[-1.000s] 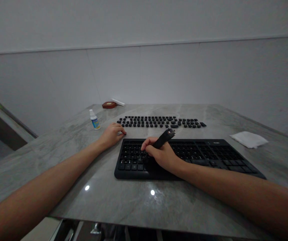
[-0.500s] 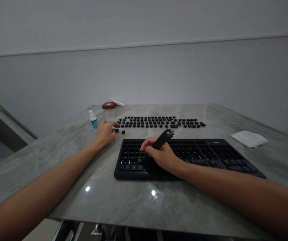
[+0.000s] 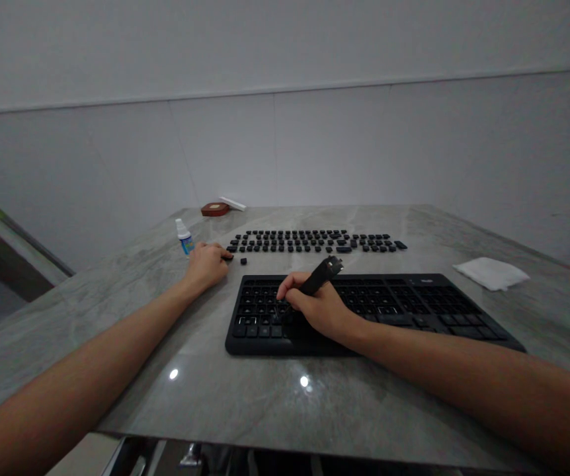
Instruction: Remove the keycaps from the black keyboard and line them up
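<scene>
Wire loops at the low end of a black keycap puller (image 3: 317, 276) reach down to the left part of a black keyboard (image 3: 414, 281). My right hand (image 3: 322, 305) is closed around its handle, whose metal prongs point up and right. Many key positions on the keyboard lack their caps; the bottom-left row still carries some. To the left, my left hand (image 3: 209, 263) rests on the table with its fingertips together on a dark keycap (image 3: 230, 257), partly hidden by the fingers. Another loose keycap (image 3: 244, 261) lies just right of them.
Rows of removed keycaps (image 3: 289, 241) lie behind the keyboard. A white spray bottle (image 3: 184, 238) stands beyond my left hand. A reddish-brown case (image 3: 214, 209) and a white strip (image 3: 233, 203) sit at the back. Right of the keyboard is a folded white cloth (image 3: 492, 274).
My left fingers have drawn back slightly from the keycap rows and come down on the nearer keycap. My right hand and the puller stay almost still.
</scene>
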A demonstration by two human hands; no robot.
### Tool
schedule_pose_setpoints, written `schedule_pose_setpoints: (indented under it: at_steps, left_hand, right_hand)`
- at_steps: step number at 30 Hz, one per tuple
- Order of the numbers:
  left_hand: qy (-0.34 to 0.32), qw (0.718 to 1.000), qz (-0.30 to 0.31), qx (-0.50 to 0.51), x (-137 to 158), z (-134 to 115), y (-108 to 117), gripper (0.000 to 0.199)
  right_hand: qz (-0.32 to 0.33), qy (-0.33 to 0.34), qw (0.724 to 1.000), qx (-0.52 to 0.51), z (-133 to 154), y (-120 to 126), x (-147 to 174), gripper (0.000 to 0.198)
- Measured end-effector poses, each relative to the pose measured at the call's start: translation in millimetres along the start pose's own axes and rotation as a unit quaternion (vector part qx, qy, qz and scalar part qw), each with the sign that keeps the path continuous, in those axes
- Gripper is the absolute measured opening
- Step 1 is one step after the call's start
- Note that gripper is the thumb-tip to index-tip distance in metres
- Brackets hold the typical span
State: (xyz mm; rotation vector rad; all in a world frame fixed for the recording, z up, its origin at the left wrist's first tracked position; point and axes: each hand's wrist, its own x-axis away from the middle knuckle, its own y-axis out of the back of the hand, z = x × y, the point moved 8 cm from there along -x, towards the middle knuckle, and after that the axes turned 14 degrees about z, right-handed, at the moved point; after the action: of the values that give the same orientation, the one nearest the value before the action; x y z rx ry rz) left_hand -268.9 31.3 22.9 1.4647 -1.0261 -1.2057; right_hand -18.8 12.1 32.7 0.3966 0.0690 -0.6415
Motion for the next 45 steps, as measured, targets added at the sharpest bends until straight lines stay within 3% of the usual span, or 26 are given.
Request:
schedule_pose_setpoints:
  at_steps: [6,12,19,27,45]
  left_hand:
    - [-0.009,1.000,-0.008,-0.001,0,-1,3,0.043]
    - [-0.124,0.992,-0.011,-0.005,6,-32,6,0.049]
    - [-0.158,0.987,0.029,-0.022,7,-40,-4,0.051]
    - [-0.127,0.989,0.037,-0.073,4,-32,-6,0.048]
    - [-0.110,0.991,0.023,-0.077,1,-22,-7,0.047]
  right_hand:
    - [0.001,-0.005,1.000,0.004,1,0,0,0.018]
    - [-0.001,-0.006,1.000,-0.001,0,1,0,0.019]
    - [-0.001,0.003,1.000,-0.002,0,0,-1,0.018]
    - [0.002,-0.005,1.000,0.000,-1,0,0,0.019]
    - [0.002,0.010,1.000,-0.003,0,-1,-1,0.018]
